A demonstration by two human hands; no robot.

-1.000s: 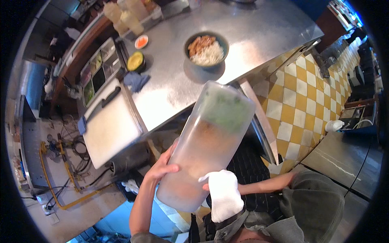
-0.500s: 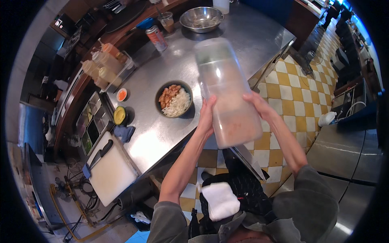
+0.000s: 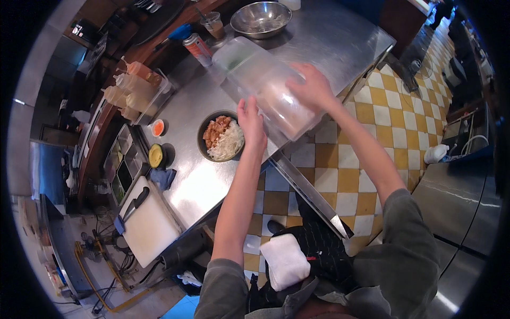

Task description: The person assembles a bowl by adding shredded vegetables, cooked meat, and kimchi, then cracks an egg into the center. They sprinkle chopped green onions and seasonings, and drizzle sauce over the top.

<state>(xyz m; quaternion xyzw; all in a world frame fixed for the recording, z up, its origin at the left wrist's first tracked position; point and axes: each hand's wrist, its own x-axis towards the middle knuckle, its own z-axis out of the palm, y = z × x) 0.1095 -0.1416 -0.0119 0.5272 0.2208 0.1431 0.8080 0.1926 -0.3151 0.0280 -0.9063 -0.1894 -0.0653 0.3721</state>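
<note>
A long translucent plastic food container [image 3: 265, 82] with pale orange contents and a green patch at its far end lies slanted over the steel counter. Its near end reaches past the counter's front edge. My right hand [image 3: 311, 87] holds it by the right side, fingers and thumb over its upper face. On the opposite side my left hand [image 3: 252, 127] has its fingers stretched out, the tips at the container's left edge. Just left of that hand stands a dark bowl [image 3: 203, 151] with glazed brown chunks and white shredded food, partly covered by the hand.
Left on the counter are half an avocado [image 3: 155, 155], a small orange-filled cup [image 3: 158, 127], a blue cloth [image 3: 162, 178] and squeeze bottles [image 3: 130, 87]. A knife [image 3: 135, 202] lies on a white cutting board [image 3: 151, 228]. Behind are a can [image 3: 197, 49] and metal bowl [image 3: 260, 20]. A drawer [image 3: 311, 196] protrudes.
The container has moved left and away from me, over the counter, and turned more slanted. My right hand has shifted farther up its side; the left hand's fingers have straightened.
</note>
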